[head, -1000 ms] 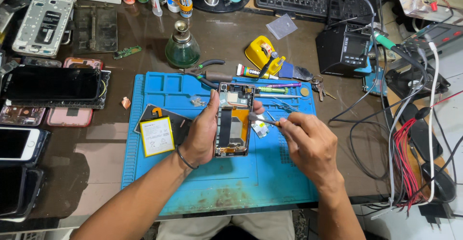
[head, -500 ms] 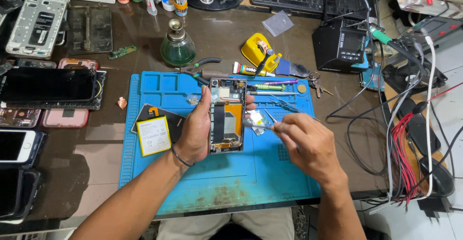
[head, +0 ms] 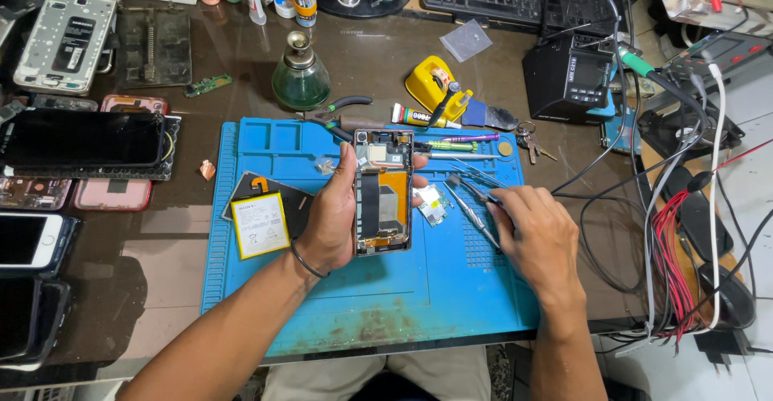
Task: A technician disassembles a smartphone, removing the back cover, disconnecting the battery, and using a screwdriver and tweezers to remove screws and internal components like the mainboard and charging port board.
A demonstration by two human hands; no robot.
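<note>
Since a moment ago, the right hand (head: 538, 236) has moved off the opened phone (head: 384, 193) and now pinches tweezers (head: 471, 208) on the blue mat (head: 451, 288). Left hand (head: 334, 216) fingers wrap the phone, held above the mat. The repair looks mid-way; next needs a careful, steady pick.

You had a matt blue rubbery mat (head: 386, 304) under you, scuffed and stained brown along its near edge. Your left hand (head: 334, 220) gripped an opened phone (head: 384, 193), bare metal frame with dull orange film inside. Your right hand (head: 539, 236) lay over shiny steel tweezers (head: 471, 208). The battery (head: 259, 224) beside it looked glossy yellow-white.
</note>
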